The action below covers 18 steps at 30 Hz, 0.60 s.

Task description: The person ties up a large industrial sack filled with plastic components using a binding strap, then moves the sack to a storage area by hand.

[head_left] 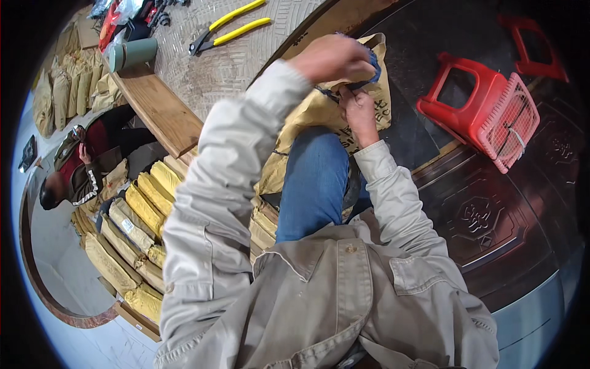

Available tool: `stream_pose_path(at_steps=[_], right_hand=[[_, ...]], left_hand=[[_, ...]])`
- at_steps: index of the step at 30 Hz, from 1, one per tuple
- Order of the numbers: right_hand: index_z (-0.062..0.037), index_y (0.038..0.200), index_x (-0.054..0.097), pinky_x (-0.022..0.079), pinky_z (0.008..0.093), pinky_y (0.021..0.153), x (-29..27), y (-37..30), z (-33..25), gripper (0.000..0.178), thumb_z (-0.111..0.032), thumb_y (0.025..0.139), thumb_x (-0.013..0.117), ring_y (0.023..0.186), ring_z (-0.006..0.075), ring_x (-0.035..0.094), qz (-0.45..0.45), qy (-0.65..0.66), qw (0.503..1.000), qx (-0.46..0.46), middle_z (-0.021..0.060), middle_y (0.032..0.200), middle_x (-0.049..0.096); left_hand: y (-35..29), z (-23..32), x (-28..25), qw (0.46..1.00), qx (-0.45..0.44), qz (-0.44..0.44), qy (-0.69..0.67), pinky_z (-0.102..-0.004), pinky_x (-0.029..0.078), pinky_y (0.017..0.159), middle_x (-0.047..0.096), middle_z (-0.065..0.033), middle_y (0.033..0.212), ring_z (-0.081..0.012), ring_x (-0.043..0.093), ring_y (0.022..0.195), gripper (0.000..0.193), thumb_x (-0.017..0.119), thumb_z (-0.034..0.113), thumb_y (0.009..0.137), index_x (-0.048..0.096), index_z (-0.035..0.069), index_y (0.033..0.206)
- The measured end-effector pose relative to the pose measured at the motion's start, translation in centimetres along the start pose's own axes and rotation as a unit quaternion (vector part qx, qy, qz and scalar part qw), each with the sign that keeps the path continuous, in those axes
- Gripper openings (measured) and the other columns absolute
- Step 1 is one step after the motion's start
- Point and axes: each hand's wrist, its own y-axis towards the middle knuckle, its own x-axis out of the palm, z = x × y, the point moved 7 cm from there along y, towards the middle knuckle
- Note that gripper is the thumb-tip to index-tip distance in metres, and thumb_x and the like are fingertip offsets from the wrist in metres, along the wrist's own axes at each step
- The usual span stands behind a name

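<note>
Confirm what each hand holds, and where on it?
Both hands work one yellow-brown paper sack: left hand closes on its top edge with a blue piece, right hand pinches just below the top.

Tan printed sack (319, 111) on knee; yellow packets (138, 215) stacked left

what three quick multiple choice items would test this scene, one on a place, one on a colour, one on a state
1. Where does the red plastic stool lie?
A. right of the person's hands
B. on the wooden board
C. among the stacked sacks

2. What colour are the handles of the long cutters?
A. blue
B. yellow
C. green

3. How is the right hand?
A. hanging free
B. resting on the stool
C. pressed on the tan paper sack

Key: 1 A, it lies tipped on the dark floor to the right; 2 B, both handles are yellow; 3 C, its fingers grip the sack below the left hand.
</note>
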Motion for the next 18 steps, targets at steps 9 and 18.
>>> stream_pose_path(at_steps=[9,18], right_hand=[[-0.0080,0.074,0.052,0.019,0.0187,0.037,0.5,-0.5,-0.8,0.016,-0.015,0.087,0.052,0.041,0.0012,0.026,-0.005,0.049,0.999,0.010,-0.0075,0.052,0.035],[-0.0059,0.086,0.048,0.024,0.0182,0.038,1.3,-0.8,-0.5,0.007,-0.012,0.086,0.051,0.040,0.0050,0.030,0.048,0.290,0.954,0.060,-0.0035,0.057,0.039]], left_hand=[[-5.8,-6.7,8.2,0.841,-0.093,0.117,-0.520,-0.0243,0.045,0.061,0.061,-0.0001,0.077,-0.0109,0.055,0.067,0.017,0.058,0.014,0.081,0.063,0.001,0.091],[-6.4,-8.8,10.6,0.746,-0.224,0.104,-0.618,-0.0192,0.042,0.060,0.060,-0.0002,0.076,-0.0045,0.052,0.067,0.013,0.057,0.009,0.082,0.060,0.001,0.091]])
